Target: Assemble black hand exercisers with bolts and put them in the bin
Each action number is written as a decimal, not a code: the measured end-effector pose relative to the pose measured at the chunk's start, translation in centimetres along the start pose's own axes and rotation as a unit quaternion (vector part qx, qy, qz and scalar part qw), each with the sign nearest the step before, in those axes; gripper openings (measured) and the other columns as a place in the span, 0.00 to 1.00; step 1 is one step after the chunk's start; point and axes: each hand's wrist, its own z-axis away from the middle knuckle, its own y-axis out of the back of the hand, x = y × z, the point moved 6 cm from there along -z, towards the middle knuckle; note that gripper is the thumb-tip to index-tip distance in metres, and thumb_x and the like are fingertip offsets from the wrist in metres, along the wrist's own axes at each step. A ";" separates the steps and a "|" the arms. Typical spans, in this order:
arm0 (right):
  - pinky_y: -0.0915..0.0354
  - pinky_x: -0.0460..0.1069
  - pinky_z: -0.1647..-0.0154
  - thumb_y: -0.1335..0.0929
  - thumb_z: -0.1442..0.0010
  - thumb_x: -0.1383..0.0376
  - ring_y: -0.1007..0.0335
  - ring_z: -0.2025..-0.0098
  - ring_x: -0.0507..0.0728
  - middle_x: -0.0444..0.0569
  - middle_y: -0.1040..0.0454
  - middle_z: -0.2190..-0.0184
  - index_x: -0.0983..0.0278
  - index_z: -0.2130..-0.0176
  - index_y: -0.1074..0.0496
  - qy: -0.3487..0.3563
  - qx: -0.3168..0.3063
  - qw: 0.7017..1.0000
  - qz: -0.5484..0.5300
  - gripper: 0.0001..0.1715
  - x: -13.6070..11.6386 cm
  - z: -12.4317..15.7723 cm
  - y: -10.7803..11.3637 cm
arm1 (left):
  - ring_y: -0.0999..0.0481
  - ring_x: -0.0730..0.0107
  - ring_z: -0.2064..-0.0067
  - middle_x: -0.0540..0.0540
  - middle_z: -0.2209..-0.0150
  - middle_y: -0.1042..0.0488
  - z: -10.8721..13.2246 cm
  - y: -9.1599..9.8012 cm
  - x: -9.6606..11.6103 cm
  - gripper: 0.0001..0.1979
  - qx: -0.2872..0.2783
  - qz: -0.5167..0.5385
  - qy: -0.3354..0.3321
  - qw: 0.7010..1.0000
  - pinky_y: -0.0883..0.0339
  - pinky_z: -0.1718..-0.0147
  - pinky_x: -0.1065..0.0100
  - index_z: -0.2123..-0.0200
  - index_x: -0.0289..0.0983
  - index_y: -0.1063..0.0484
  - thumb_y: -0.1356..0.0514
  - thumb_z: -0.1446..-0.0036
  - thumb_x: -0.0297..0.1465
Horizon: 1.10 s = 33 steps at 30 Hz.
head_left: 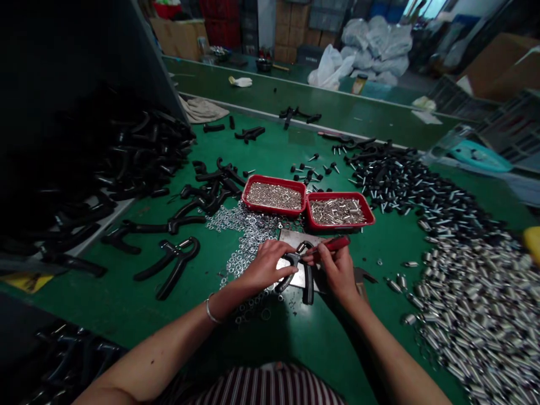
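Observation:
My left hand (268, 261) is closed on a black hand-grip exerciser (309, 287), holding it by its head over a metal plate (290, 238). In my right hand (338, 271) is a red-handled screwdriver (338, 243), its tip end close to the exerciser's pivot and spring. Fingers hide the exact point of contact. Left of my forearm lies another black exerciser (172, 261) with a spring fitted. Many small metal nuts (248, 247) are scattered beside the plate. What looks like a hammer (365, 275) lies partly hidden behind my right wrist.
Two red trays of small metal parts, a left tray (274, 212) and a right tray (341, 226), stand beyond the plate. Springs (476, 309) and black-headed bolts (392, 174) are heaped right. Black handles (139, 146) pile up left. A cloth (205, 110) lies behind.

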 end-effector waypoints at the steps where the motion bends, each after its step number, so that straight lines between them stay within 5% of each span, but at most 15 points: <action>1: 0.25 0.55 0.64 0.37 0.34 0.51 0.21 0.66 0.60 0.51 0.21 0.63 0.57 0.57 0.43 0.005 -0.001 1.000 0.026 0.14 -0.1 0.1 0.0 | 0.35 0.58 0.45 0.47 0.48 0.29 0.0 0.0 0.0 0.19 0.001 0.003 0.001 1.000 0.44 0.43 0.57 0.49 0.44 0.30 0.36 0.42 0.40; 8: 0.32 0.56 0.64 0.38 0.36 0.53 0.24 0.65 0.65 0.55 0.24 0.68 0.60 0.58 0.41 0.075 -0.040 0.946 0.312 0.14 -2.1 -1.0 -2.0 | 0.35 0.56 0.45 0.46 0.49 0.28 0.0 0.1 0.6 0.19 0.000 -0.023 0.010 1.000 0.44 0.45 0.55 0.49 0.43 0.32 0.36 0.42 0.40; 14: 0.35 0.50 0.72 0.41 0.33 0.53 0.31 0.76 0.54 0.46 0.26 0.72 0.58 0.58 0.40 0.113 -0.041 0.987 0.106 0.12 -5.9 -0.2 -2.2 | 0.35 0.53 0.46 0.44 0.49 0.29 0.2 0.5 1.6 0.17 -0.006 -0.080 0.032 0.996 0.42 0.48 0.54 0.49 0.43 0.32 0.37 0.41 0.37; 17: 0.36 0.49 0.72 0.39 0.34 0.52 0.31 0.76 0.54 0.45 0.26 0.71 0.58 0.54 0.39 0.125 -0.003 0.985 0.122 0.15 -6.1 -0.5 1.3 | 0.35 0.53 0.46 0.44 0.48 0.29 0.4 0.5 1.9 0.18 -0.016 -0.082 0.009 0.996 0.43 0.47 0.54 0.48 0.42 0.32 0.37 0.40 0.37; 20: 0.38 0.50 0.73 0.38 0.36 0.50 0.32 0.76 0.56 0.44 0.27 0.75 0.60 0.57 0.35 0.069 0.073 0.952 0.290 0.17 -3.5 -1.9 7.7 | 0.34 0.55 0.45 0.43 0.47 0.28 -0.5 1.6 1.6 0.19 -0.013 -0.077 -0.033 0.996 0.42 0.47 0.55 0.45 0.41 0.33 0.40 0.38 0.39; 23: 0.38 0.51 0.71 0.38 0.38 0.48 0.28 0.71 0.60 0.49 0.26 0.74 0.62 0.63 0.31 -0.019 0.033 0.890 0.453 0.20 -0.2 -2.8 13.1 | 0.32 0.58 0.48 0.44 0.51 0.26 -3.8 5.0 0.0 0.14 0.041 -0.127 -0.044 0.990 0.41 0.48 0.57 0.49 0.40 0.29 0.45 0.34 0.37; 26: 0.36 0.52 0.67 0.37 0.38 0.46 0.26 0.63 0.64 0.57 0.24 0.63 0.63 0.57 0.28 0.011 0.045 0.826 0.562 0.25 -0.5 -3.0 15.4 | 0.31 0.55 0.48 0.40 0.53 0.25 -8.8 9.3 -3.0 0.12 0.076 -0.245 0.025 0.966 0.41 0.47 0.55 0.54 0.37 0.25 0.46 0.35 0.31; 29: 0.35 0.52 0.62 0.37 0.35 0.52 0.27 0.60 0.62 0.56 0.25 0.58 0.62 0.54 0.27 0.118 0.037 0.828 0.547 0.20 -3.1 -3.9 12.5 | 0.28 0.50 0.50 0.34 0.58 0.23 -12.9 12.0 -5.6 0.09 0.059 -0.307 0.088 0.946 0.39 0.49 0.54 0.63 0.32 0.22 0.43 0.42 0.25; 31: 0.35 0.51 0.60 0.38 0.33 0.57 0.28 0.61 0.59 0.53 0.24 0.61 0.62 0.59 0.25 0.166 -0.031 0.849 0.500 0.15 -4.5 -5.4 8.3 | 0.25 0.52 0.53 0.34 0.63 0.22 -14.2 12.4 -6.4 0.07 0.050 -0.306 0.088 0.947 0.37 0.51 0.56 0.69 0.32 0.22 0.42 0.45 0.24; 33: 0.37 0.51 0.57 0.38 0.33 0.61 0.29 0.60 0.60 0.52 0.23 0.64 0.63 0.63 0.25 0.207 -0.061 0.836 0.505 0.15 -5.9 -7.4 3.8 | 0.24 0.54 0.54 0.36 0.63 0.22 -14.4 11.9 -6.6 0.08 0.048 -0.301 0.074 0.950 0.36 0.51 0.59 0.69 0.33 0.23 0.42 0.44 0.24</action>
